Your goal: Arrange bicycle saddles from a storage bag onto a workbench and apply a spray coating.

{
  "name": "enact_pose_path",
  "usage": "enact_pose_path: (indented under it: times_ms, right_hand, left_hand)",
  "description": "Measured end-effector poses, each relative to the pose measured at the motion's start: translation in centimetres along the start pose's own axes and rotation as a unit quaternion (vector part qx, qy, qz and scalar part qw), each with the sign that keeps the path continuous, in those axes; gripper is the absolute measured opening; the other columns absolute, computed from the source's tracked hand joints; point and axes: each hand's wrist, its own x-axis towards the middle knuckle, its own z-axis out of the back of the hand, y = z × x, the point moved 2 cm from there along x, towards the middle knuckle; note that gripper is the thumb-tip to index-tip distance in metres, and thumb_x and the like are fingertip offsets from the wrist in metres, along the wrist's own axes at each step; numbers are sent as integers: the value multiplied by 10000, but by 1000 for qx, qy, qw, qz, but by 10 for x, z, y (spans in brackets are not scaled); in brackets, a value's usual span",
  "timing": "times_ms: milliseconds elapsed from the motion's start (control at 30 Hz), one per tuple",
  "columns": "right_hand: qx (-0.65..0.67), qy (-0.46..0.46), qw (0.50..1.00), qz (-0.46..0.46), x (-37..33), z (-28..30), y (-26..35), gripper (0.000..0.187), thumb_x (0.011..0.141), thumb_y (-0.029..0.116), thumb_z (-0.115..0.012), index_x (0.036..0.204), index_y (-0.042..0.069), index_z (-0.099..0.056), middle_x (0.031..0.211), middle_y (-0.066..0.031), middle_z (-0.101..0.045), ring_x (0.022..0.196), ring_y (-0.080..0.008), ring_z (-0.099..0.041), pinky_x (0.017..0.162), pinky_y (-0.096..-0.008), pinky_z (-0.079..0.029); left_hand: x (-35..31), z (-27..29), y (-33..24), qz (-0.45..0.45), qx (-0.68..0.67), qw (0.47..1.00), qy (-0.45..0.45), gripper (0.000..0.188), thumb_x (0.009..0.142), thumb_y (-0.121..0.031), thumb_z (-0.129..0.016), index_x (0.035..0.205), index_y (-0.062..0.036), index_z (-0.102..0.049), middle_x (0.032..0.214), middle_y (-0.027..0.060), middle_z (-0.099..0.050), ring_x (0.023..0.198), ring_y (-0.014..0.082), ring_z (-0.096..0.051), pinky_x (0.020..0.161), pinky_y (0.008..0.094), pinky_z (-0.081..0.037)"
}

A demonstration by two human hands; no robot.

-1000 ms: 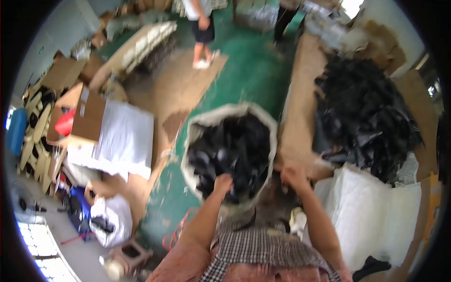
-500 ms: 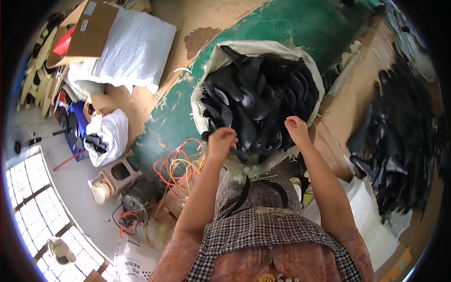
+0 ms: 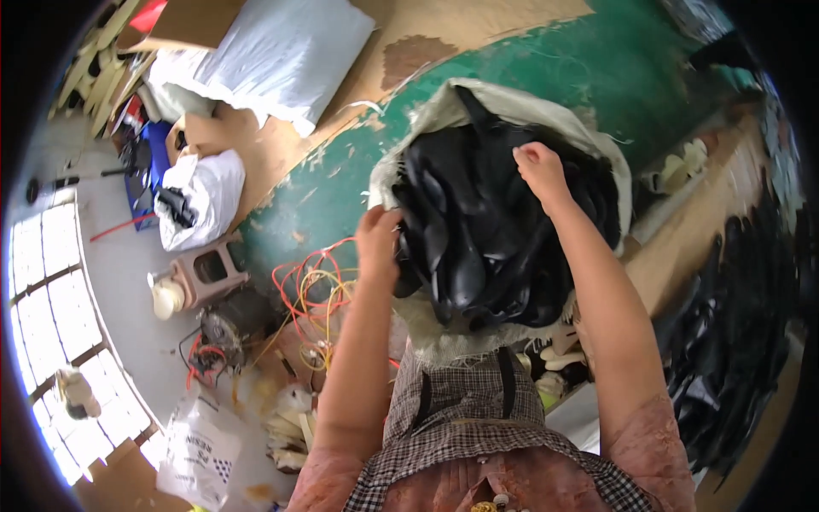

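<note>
A pale woven sack (image 3: 452, 343) stands open in front of me, filled with curved, glossy black moulded pieces (image 3: 467, 277) that resemble shoe soles. One of them sticks up at the far rim. My left hand (image 3: 377, 230) is at the sack's left rim, its fingers closed around the edge; the exact grip is partly hidden. Over the upper right part of the pile, my right hand (image 3: 542, 175) has its fingers curled together, and no object shows in them. Whether it touches the pieces beneath cannot be made out.
A green worn table (image 3: 316, 183) lies behind the sack. More black pieces are heaped (image 3: 725, 341) at the right. On the left are a large white bag (image 3: 286, 64), a small white sack (image 3: 205, 196), a motor (image 3: 235, 320) and tangled red and yellow cords (image 3: 311, 290).
My right hand has moved from the near right side of the pile up over its far part. My left hand has shifted up and outward to the sack's left rim. The view has turned slightly.
</note>
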Motion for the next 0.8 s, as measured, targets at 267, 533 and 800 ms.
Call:
enact_pose_path:
  times_ms: [267,533,800]
  right_hand:
    - [-250,268,918,-150,3,-95,12,950,669,563,-677,1268,-123,-406,1251,-285,-488,1129,-341,-532,904,-366,-453]
    - [75,321,917,-226,-48,-77,13,605,713,180,-660,1263,43,-450,1130,-129,-575,1036,-235,-549,868,-339,-444]
    - [238,135,948,-161,-138,-21,57,494,732,42,-580,1221,31,-509,1053,-57,-597,966,-132,-541,857,-279,-430]
  left_hand:
    - [21,-33,26,90,12,982,168,721,719,-183,-735,1300,26,-363,1183,121,-525,1054,206,-515,908,321,-404]
    - [57,-49,72,-27,5,993,118,894,665,-379,-784,1379,-92,-331,1229,134,-535,1128,253,-518,958,354,-393]
    - [-34,-69,21,-239,51,969,47,703,728,-283,-711,1341,-119,-409,1165,128,-589,1051,252,-578,923,339,-425]
